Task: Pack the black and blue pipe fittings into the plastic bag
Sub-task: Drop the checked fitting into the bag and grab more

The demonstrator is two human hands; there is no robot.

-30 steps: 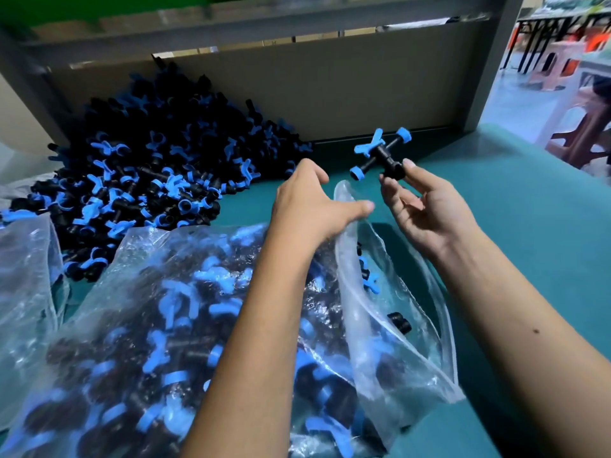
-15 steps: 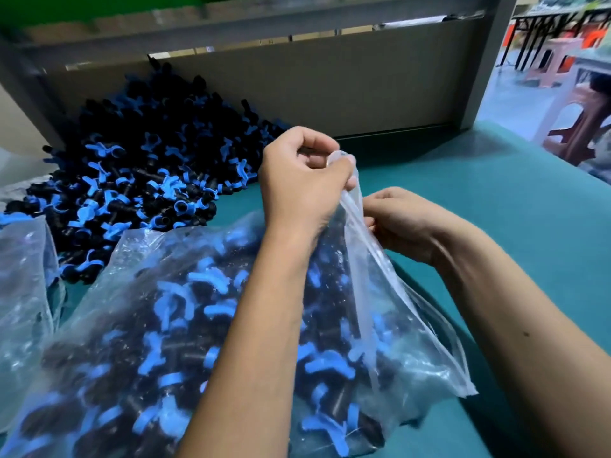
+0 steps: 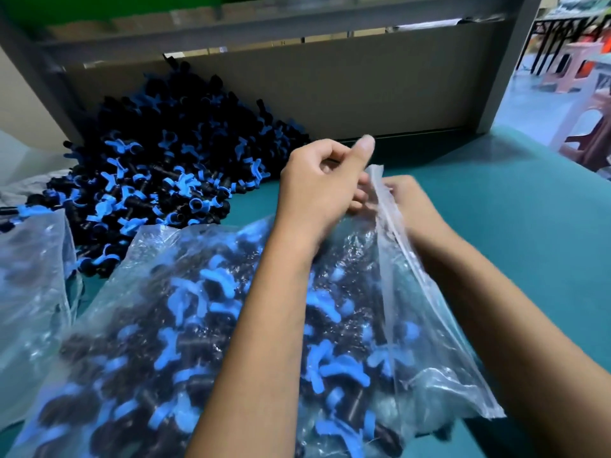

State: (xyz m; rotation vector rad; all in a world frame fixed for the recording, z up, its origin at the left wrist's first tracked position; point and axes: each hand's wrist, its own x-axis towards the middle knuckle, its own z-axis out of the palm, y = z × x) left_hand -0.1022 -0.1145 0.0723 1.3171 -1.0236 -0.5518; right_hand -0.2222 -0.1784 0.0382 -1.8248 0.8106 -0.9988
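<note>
Both hands, left hand (image 3: 322, 190) and right hand (image 3: 408, 206), pinch the full bag's (image 3: 231, 325) mouth (sealing step), needing an even press next.

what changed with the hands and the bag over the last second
The right hand no longer holds a fitting in the air; it came down to the mouth of the plastic bag. The left hand moved from spreading the opening to gripping its top edge. The loose pile of fittings stayed put.
</note>
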